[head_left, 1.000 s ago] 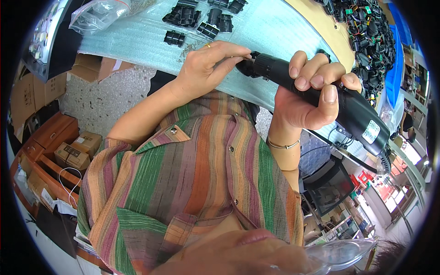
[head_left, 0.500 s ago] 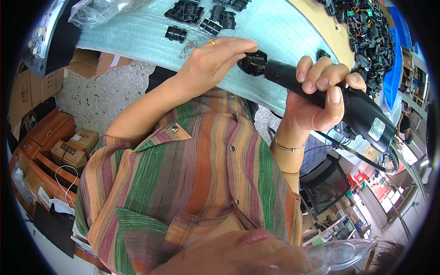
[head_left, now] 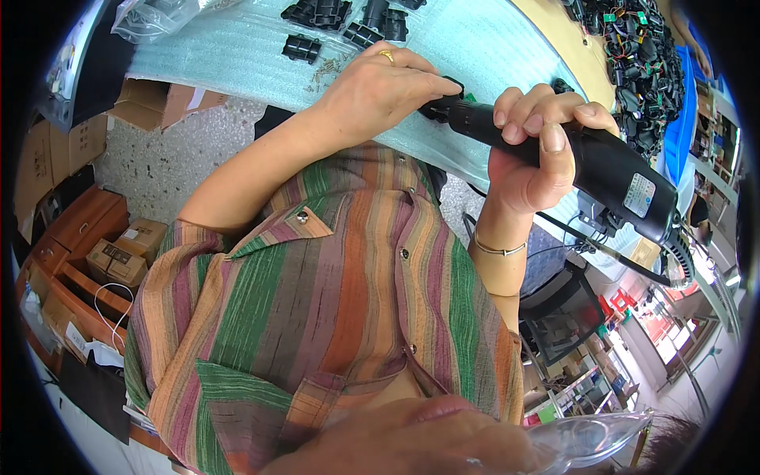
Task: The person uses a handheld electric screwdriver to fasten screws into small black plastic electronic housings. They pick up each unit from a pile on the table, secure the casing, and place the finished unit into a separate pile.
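My right hand (head_left: 534, 146) is wrapped round a black electric screwdriver (head_left: 621, 178), which is tilted with its narrow end toward my left hand. A coiled cable trails from its back end. With the fingers of my left hand (head_left: 380, 91) I grip a small black plastic part (head_left: 435, 112) at the screwdriver's tip. The fingers cover much of this part, and the bit's contact with it is hidden. A bit of green shows beside it. Left of that hand lie small loose screws (head_left: 324, 73) and a black plastic housing (head_left: 302, 48).
More black housings (head_left: 385, 25) lie farther back on the foam-covered table (head_left: 229, 59). Black parts with wires and green boards (head_left: 633, 71) are heaped at the far right, beside a blue bin (head_left: 682, 119). A clear plastic bag (head_left: 158, 17) lies at the far left.
The screwdriver and my right hand have shifted slightly left and up. My left fingers have curled further over the black part, hiding more of it, and a green bit now shows.
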A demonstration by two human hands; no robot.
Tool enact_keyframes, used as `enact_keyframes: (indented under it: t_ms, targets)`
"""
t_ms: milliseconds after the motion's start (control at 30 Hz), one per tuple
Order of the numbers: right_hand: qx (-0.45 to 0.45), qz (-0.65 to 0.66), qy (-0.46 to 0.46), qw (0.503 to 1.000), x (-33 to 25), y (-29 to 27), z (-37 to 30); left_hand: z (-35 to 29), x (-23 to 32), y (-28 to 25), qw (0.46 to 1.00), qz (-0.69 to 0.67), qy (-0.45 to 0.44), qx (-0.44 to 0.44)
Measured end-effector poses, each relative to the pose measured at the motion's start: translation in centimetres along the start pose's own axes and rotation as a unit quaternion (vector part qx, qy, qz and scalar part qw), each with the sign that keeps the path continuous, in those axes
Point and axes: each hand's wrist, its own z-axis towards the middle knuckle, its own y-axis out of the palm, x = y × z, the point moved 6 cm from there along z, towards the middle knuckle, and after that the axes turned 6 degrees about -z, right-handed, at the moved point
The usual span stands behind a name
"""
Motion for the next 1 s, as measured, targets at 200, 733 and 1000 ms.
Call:
enact_keyframes:
  t_ms: [200, 733, 1000]
  targets:
    - [-0.004, 0.0, 0.001, 1.0, 0.5, 0.1, 0.0, -0.1, -0.2, 0.1, 1.0, -0.015, -0.007, 0.011]
    - [-0.036, -0.029, -0.023, 0.999, 0.7, 1.3, 0.2, -0.1, -0.1, -0.1, 1.0, -0.008, -0.003, 0.017]
    - [-0.045, -0.006, -0.023, 0.999, 1.0, 1.5, 0.1, -0.1, 0.1, -0.3, 1.0, -0.007, -0.006, 0.02]
